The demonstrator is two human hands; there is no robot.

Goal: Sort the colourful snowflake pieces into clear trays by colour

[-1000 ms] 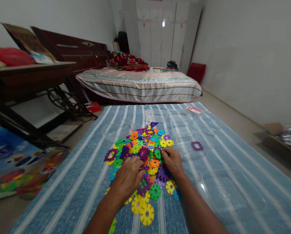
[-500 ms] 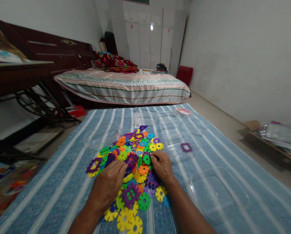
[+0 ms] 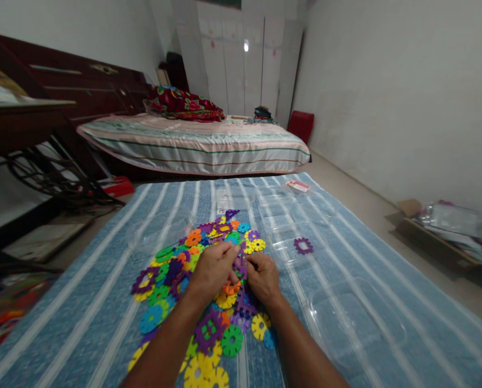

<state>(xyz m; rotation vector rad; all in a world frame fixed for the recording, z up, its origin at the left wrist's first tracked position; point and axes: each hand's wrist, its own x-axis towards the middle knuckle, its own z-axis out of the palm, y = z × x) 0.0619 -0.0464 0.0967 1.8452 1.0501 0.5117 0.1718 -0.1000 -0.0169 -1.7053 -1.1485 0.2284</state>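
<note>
— What are the 2 hands doing?

— Both sit over the pile of plastic snowflake pieces [image 3: 200, 280] on the blue striped bed cover [image 3: 103, 302]. The left hand [image 3: 213, 268] and the right hand [image 3: 264, 277] meet at the middle of the pile, fingertips nearly touching.

— Is either grip closed on anything?

— The left hand's fingers are curled and pinched together around a purple piece [image 3: 240, 264] at the meeting point. The right hand's fingers are bent toward the same piece – whether they actually clamp it, I cannot tell, since the knuckles hide the tips.

— Where does that piece sit?

— Just above the heap, between the 2 hands, near the heap's right edge.

— What else lies around?

— A single purple piece [image 3: 303, 246] rests apart to the right, inside a clear plastic tray [image 3: 289, 226]. A second clear plastic tray [image 3: 358, 323] lies nearer, right of the right forearm. A small red-and-white packet [image 3: 298, 185] is at the far edge of the cover. Beyond stand a striped bed [image 3: 196, 145], a white wardrobe [image 3: 245, 64] and a red box [image 3: 301, 125]; a dark desk [image 3: 26, 118] is at the left.
</note>
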